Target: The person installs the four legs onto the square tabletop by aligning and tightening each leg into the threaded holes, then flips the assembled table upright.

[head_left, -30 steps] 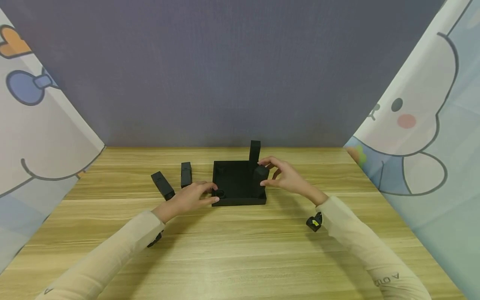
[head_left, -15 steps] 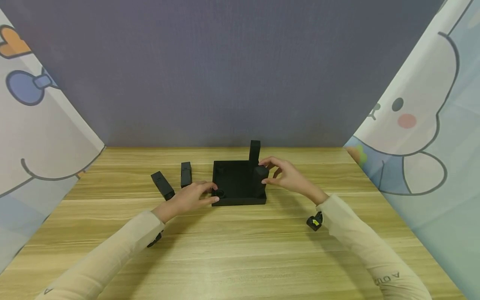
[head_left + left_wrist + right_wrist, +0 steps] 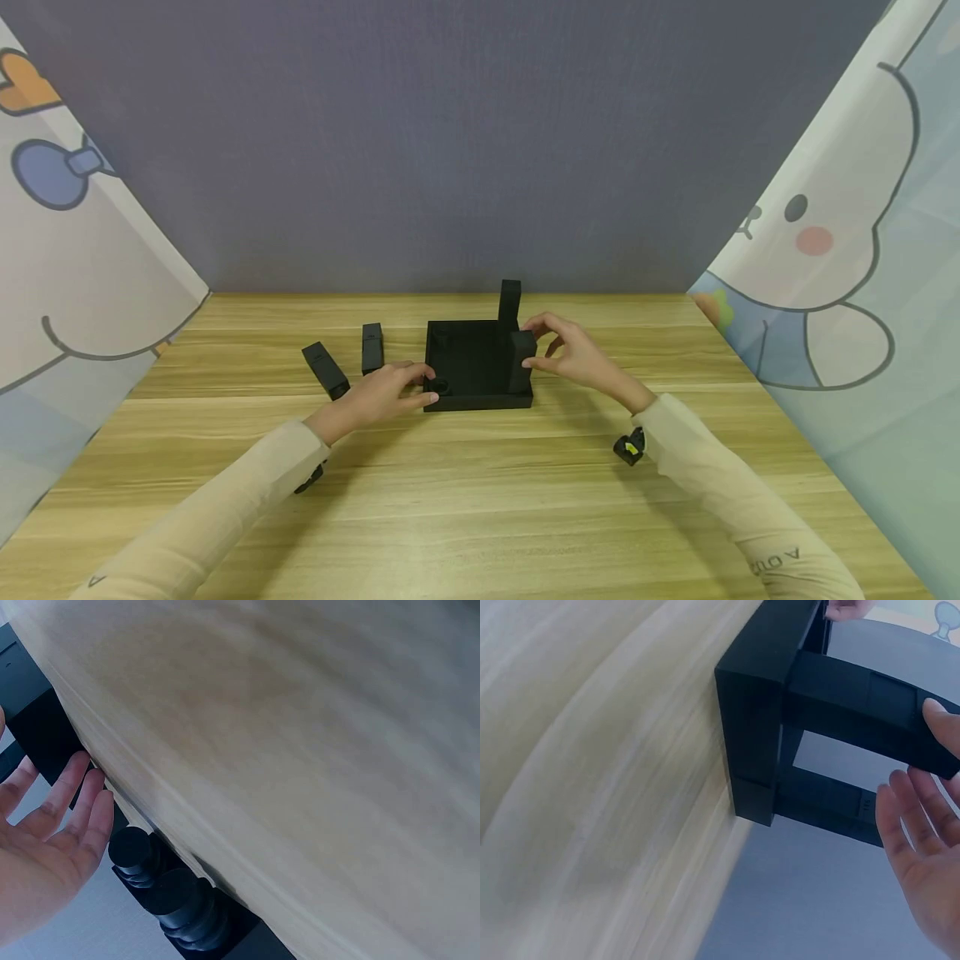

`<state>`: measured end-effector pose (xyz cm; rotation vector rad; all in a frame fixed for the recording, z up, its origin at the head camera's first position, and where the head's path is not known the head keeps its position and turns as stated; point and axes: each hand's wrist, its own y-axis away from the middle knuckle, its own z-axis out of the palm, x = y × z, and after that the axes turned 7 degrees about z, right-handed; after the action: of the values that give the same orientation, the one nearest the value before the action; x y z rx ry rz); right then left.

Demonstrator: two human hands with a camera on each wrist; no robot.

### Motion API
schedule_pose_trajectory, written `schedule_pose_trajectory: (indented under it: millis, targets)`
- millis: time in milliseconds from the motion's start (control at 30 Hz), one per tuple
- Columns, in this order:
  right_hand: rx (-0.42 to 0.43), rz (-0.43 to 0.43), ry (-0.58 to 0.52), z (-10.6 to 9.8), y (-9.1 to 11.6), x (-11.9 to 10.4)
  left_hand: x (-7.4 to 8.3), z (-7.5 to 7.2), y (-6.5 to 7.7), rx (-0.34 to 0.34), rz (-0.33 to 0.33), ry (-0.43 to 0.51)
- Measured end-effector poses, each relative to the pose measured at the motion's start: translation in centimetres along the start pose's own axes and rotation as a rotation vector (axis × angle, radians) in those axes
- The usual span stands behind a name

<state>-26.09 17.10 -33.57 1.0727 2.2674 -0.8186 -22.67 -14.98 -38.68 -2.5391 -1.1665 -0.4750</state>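
Note:
A black square tray-like base (image 3: pixel 480 402) lies on the table, with round sockets at its left corners. My left hand (image 3: pixel 378 392) holds its near left corner, the thumb at the front wall and the forefinger over the side. A black tapered leg (image 3: pixel 521 358) rises from the near right corner. My right hand (image 3: pixel 573 354) pinches this leg near its upper end between thumb and fingers. Behind it, a second leg (image 3: pixel 509 304) stands upright at the far right corner. In the right wrist view, the pinched leg (image 3: pixel 855 701) meets the base (image 3: pixel 746 720).
Two loose black legs lie left of the base, one angled leg (image 3: pixel 326 369) and one straighter leg (image 3: pixel 372 348). The left wrist view shows a thick threaded end (image 3: pixel 176 900) on one. A grey panel (image 3: pixel 480 167) closes off the table's back edge.
The near right leg has turned about its own length and now shows a flatter face. My right fingertips have shifted slightly on it. The left hand stays at its corner.

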Motion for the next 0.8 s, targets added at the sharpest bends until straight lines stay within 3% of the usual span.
schedule_pose_trajectory:
  millis: [333, 800]
  targets:
    - [-0.087, -0.032, 0.005, -0.74, -0.02, -0.14, -0.05, 0.05, -0.02, 0.0, -0.004, -0.003]
    - [0.01, 0.011, 0.007, 0.04, 0.47, -0.23, 0.02, 0.05, 0.03, 0.005, 0.001, 0.002]
